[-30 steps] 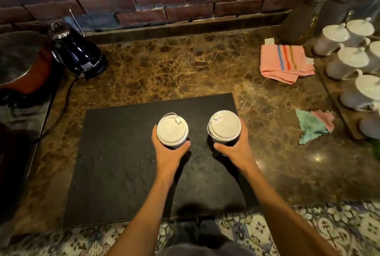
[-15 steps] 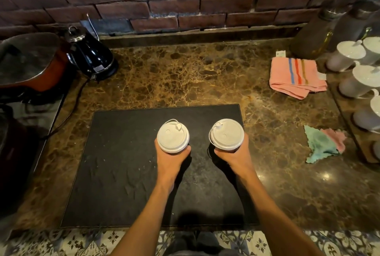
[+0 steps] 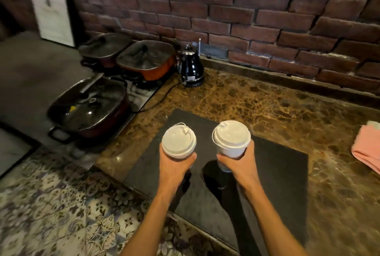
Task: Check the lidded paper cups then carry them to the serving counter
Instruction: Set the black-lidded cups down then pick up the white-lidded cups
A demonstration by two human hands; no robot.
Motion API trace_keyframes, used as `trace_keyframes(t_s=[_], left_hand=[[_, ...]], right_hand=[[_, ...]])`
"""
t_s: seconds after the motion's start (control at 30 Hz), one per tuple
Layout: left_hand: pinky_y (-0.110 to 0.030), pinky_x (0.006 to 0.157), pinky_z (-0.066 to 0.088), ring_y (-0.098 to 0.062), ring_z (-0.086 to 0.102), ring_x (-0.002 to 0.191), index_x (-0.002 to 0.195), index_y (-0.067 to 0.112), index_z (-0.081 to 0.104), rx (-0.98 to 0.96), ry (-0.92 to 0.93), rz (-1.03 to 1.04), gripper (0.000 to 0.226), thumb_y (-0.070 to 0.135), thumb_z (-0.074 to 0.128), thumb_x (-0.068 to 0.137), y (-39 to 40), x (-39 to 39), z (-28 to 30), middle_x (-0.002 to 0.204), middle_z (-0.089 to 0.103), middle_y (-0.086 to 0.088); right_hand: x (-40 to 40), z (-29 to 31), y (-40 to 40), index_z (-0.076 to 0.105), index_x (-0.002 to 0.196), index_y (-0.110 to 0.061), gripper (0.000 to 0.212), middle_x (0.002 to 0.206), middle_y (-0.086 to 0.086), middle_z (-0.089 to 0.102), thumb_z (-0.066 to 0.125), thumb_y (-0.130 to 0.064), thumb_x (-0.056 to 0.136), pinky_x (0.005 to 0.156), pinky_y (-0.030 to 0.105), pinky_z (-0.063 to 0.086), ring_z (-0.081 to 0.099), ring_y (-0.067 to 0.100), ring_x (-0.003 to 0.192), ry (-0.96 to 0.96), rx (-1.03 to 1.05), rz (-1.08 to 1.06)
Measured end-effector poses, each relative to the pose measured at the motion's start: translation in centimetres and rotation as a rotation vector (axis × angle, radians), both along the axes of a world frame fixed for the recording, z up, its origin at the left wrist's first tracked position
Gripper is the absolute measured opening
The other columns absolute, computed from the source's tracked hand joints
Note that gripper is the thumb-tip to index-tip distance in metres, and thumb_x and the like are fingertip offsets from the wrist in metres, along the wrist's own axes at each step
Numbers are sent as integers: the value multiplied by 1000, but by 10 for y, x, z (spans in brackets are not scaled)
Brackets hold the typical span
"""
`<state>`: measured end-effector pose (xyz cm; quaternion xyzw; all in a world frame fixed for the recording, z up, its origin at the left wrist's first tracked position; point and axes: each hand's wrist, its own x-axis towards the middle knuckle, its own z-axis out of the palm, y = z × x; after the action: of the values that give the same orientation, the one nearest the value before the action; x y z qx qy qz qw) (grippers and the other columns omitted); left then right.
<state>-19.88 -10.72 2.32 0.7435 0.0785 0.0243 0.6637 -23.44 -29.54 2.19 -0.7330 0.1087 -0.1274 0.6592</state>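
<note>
Two lidded paper cups above a dark mat (image 3: 277, 173) on a brown marble counter (image 3: 287, 107). The left hand (image 3: 174, 167) is wrapping around the left cup (image 3: 178, 141) and the right hand (image 3: 240, 165) is gripping the right cup (image 3: 232, 139); each cup is showing a white domed lid with a small tethered plug at its far rim. The right cup's pale wall is showing below its lid, and both cups are casting dark shadows on the mat, so they are being held clear of it. The two hands are staying apart, a gap lying between the cups. Open mat and counter are lying ahead and to the right; patterned floor tiles (image 3: 51, 204) are spreading beyond the counter's left edge. A black kettle (image 3: 192, 66) and lidded pans (image 3: 88, 107) are crowding the far left. A pink cloth (image 3: 366, 148) is being cut off by the right border. The left cup's wall is hidden by fingers.
</note>
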Motion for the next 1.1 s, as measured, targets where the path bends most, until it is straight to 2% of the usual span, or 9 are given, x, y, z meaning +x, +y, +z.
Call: trace_keyframes(t_s=[0.1, 0.23, 0.33, 0.5, 0.63, 0.7, 0.8, 1.0, 1.1], left_hand=[[-28, 107, 38, -18, 51, 129, 145, 9, 39, -15, -36, 113, 95, -4, 90, 65, 64, -15, 15, 136, 54, -1], [-27, 106, 39, -14, 51, 126, 144, 14, 40, -29, -93, 288, 96, 2, 92, 64, 165, -54, 32, 135, 55, 1], [-16, 98, 43, -11, 54, 123, 141, 17, 42, -44, -144, 404, 92, -1, 90, 65, 248, -91, 42, 133, 56, 3], [1, 81, 43, 25, 55, 101, 136, 23, 42, -11, -246, 607, 85, -6, 86, 69, 391, -173, 58, 123, 54, 18], [-5, 83, 48, -11, 57, 119, 143, 18, 40, 22, -270, 812, 94, 23, 92, 65, 486, -250, 68, 133, 56, 1], [-10, 85, 51, -18, 60, 120, 145, 11, 42, 67, -287, 916, 99, 38, 87, 61, 527, -292, 72, 136, 58, -10], [-4, 77, 48, 12, 61, 106, 144, 9, 44, 100, -280, 1076, 91, 21, 84, 64, 578, -356, 76, 131, 61, -4], [-4, 78, 47, 19, 59, 102, 134, 12, 47, 194, -281, 1467, 77, -5, 86, 71, 660, -480, 78, 122, 61, 8], [-3, 82, 45, 22, 54, 105, 135, 20, 39, 266, -262, 1621, 84, 0, 89, 70, 693, -532, 78, 123, 54, 14]], right_hand=[[10, 15, 57, 35, 141, -23, 99, 139, -1, 52, 88, -26, 57, 104, 25, 45, 53, 8, 126, -9, -13, 135], [10, 34, 161, 38, 127, -36, 89, 126, -18, 53, 85, -12, 55, 86, 8, 48, 55, -13, 112, -57, 2, 270], [-4, 46, 250, 37, 124, -39, 90, 126, -19, 51, 87, -19, 52, 88, 8, 48, 54, -12, 113, -85, 9, 386], [-40, 59, 407, 39, 123, -46, 91, 128, -13, 56, 88, -11, 55, 90, 18, 48, 57, -1, 116, -121, 30, 627], [-82, 70, 534, 37, 133, -30, 93, 126, -13, 56, 91, -3, 62, 83, 4, 47, 57, 4, 113, -125, 60, 872], [-108, 73, 593, 37, 134, -30, 91, 129, -8, 56, 90, -1, 65, 89, 10, 49, 57, 9, 116, -133, 63, 993], [-150, 76, 673, 38, 139, -28, 96, 137, -1, 55, 93, -11, 62, 97, 30, 51, 56, 16, 123, -134, 78, 1175], [-245, 72, 824, 40, 141, -29, 95, 132, -5, 59, 93, -15, 63, 88, 24, 55, 60, 11, 118, -65, 151, 1544], [-297, 68, 892, 41, 138, -29, 92, 128, -10, 59, 92, -9, 64, 81, 13, 53, 60, -7, 111, -63, 165, 1694]])
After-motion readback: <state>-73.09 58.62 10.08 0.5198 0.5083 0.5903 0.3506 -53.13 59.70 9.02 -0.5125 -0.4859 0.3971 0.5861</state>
